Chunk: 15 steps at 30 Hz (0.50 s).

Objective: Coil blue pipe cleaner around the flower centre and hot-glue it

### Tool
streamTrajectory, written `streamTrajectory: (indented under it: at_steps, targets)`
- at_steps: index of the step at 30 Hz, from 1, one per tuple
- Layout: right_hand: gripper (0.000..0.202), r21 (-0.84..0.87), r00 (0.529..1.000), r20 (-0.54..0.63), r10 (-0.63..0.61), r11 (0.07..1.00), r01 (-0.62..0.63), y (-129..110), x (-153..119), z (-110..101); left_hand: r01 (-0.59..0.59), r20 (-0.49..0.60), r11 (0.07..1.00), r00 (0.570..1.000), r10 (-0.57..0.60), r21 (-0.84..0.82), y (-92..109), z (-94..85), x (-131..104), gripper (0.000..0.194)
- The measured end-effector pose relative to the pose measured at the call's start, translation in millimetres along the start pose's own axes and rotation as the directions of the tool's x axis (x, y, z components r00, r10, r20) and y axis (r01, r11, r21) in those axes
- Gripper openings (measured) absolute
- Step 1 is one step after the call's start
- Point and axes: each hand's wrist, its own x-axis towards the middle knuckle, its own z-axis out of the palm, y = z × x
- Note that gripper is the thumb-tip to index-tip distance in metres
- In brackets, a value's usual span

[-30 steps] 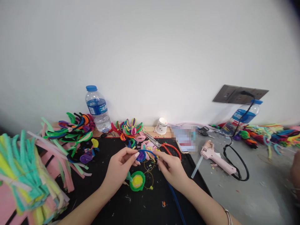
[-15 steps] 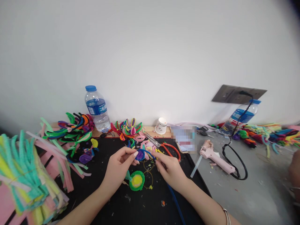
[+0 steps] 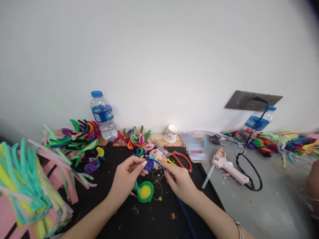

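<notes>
Between thumb and fingers my left hand (image 3: 129, 172) pinches a small purple coil (image 3: 149, 164) with a blue rim. My right hand (image 3: 178, 177) is closed on the blue pipe cleaner (image 3: 184, 214), which runs from the coil's rim through the fingers and trails down over the black mat (image 3: 147, 220). Just below the hands lies a green disc with a yellow centre (image 3: 145, 192). Behind them are pink pipe-cleaner pieces (image 3: 157, 154) and red-handled scissors (image 3: 183, 160), with the blades pointing up and left.
Pipe-cleaner bundles (image 3: 30, 179) fill the left side. Water bottles (image 3: 103, 116) stand by the wall, with a paper cup (image 3: 170, 134). A pink glue gun (image 3: 230, 170) with a black cord (image 3: 260, 179) lies right of the mat. Another person's hand (image 3: 313, 181) is at the right edge.
My right hand has shifted very slightly left, and the trailing blue pipe cleaner has moved a little left with it. My left hand and the coil look the same.
</notes>
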Motion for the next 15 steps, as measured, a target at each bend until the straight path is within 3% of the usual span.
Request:
streamTrajectory:
  at_steps: [15]
  targets:
    - [0.037,0.012,0.999,0.023,0.023,1.0,-0.023,0.4,0.0,1.5,-0.027,-0.006,1.0,1.0,0.027,0.01,-0.8,0.2,-0.1,0.014]
